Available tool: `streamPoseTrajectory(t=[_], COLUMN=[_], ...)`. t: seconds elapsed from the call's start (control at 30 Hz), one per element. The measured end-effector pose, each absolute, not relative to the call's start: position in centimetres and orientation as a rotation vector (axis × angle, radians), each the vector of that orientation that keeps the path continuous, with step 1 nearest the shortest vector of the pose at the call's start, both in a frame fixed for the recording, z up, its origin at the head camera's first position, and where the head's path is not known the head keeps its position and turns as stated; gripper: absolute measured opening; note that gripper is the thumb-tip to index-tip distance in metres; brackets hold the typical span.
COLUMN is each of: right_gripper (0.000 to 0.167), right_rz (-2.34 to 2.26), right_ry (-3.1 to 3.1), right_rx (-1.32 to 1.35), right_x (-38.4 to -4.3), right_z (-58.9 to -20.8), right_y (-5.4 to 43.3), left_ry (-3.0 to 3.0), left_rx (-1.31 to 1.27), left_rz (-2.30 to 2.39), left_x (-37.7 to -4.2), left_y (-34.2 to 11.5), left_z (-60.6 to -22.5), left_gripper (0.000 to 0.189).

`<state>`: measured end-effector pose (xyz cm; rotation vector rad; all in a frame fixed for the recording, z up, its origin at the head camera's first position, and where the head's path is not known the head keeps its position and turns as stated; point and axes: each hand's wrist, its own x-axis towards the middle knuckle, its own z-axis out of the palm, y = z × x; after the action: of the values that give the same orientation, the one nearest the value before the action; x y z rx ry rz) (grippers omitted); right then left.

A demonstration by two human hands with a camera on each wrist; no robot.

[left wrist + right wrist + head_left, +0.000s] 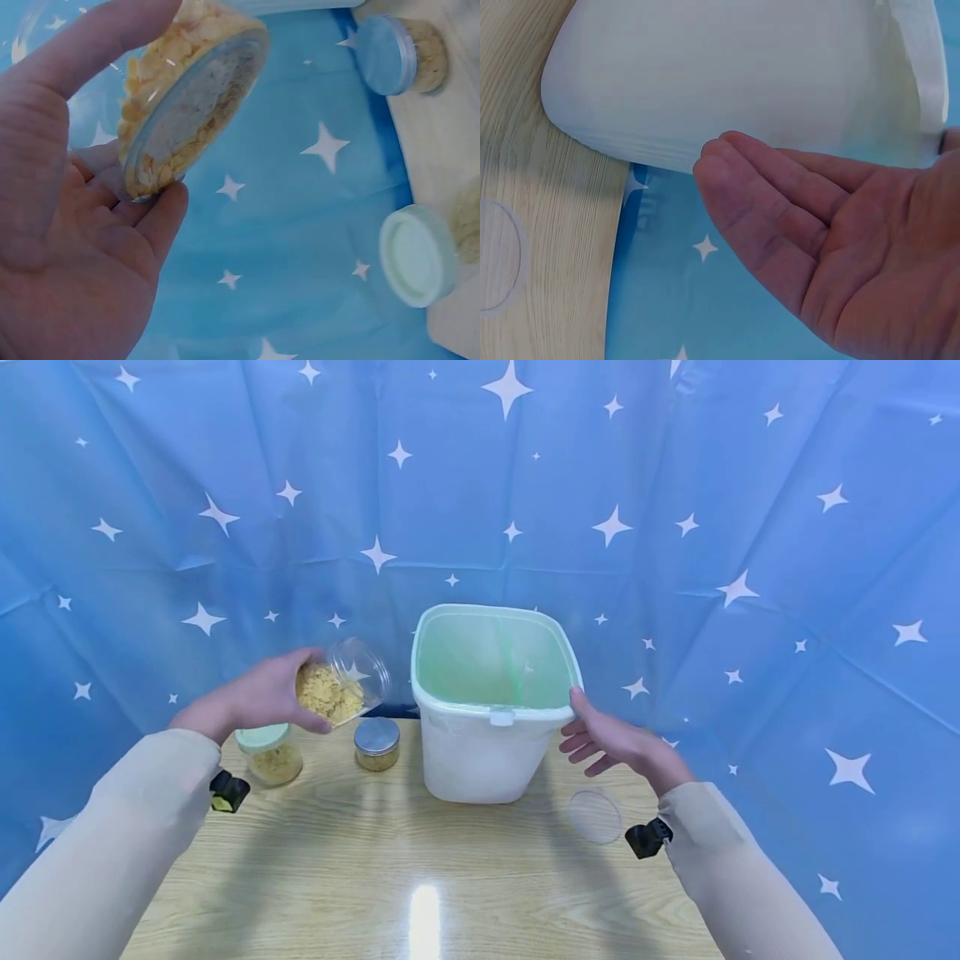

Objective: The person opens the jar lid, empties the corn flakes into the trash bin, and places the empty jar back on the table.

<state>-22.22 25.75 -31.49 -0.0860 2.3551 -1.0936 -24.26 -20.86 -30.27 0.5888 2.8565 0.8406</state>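
Observation:
My left hand (264, 692) grips a clear jar (363, 670), tipped on its side with its mouth towards the container on the right. Yellow flakes (326, 693) lie in its lower half, and in the left wrist view the jar's base (196, 112) faces the camera. A tall white container (480, 756) with an uncovered top and a pale green interior stands at the centre. At its right rim is the thumb of my right hand (617, 742); the other fingers (772, 217) extend loosely alongside its wall.
Left of the container stand a small jar with a silver lid (377, 737) and a jar with a pale green lid (262, 737), both holding yellowish contents. A clear round lid (594, 816) lies on the wooden table (360, 877). Behind hangs a blue star-patterned curtain (315, 460).

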Motion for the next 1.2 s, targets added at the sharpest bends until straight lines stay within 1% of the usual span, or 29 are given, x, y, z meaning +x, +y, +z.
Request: streamPoseTrajectory(t=[0.23,0.47,0.57,0.77,1.0,1.13,1.2], right_gripper=[0.101,0.101,0.099,0.096,0.094,0.093,0.093], right_rz=[-1.085,-1.089,-1.090,-1.113,-1.153,-1.163,-1.167], right_ry=[2.360,2.371,2.372,2.373,2.374,2.382,2.387], right_rx=[-0.101,-0.055,-0.046,-0.034,-0.023,-0.025,-0.024], right_x=[-22.4,-22.4,-22.4,-22.6,-22.6,-22.6,-22.7], right_z=[-31.4,-31.6,-31.6,-31.7,-32.2,-32.3,-32.4], right_y=[25.1,24.9,24.9,24.7,24.5,24.5,24.6], left_ry=[2.850,2.855,2.857,2.880,2.879,2.875,2.876], left_rx=[0.523,0.435,0.422,0.459,0.468,0.451,0.448], left_rz=[0.819,0.819,0.807,0.805,0.781,0.760,0.759], left_x=[-25.3,-26.2,-26.5,-27.0,-27.6,-27.8,-27.9], left_y=[-20.1,-18.9,-18.2,-17.0,-16.0,-15.2,-14.8], left_z=[-27.8,-25.5,-25.0,-24.3,-23.2,-22.6,-22.3], left_gripper=[0.109,0.110,0.106,0.103,0.104,0.102,0.105])
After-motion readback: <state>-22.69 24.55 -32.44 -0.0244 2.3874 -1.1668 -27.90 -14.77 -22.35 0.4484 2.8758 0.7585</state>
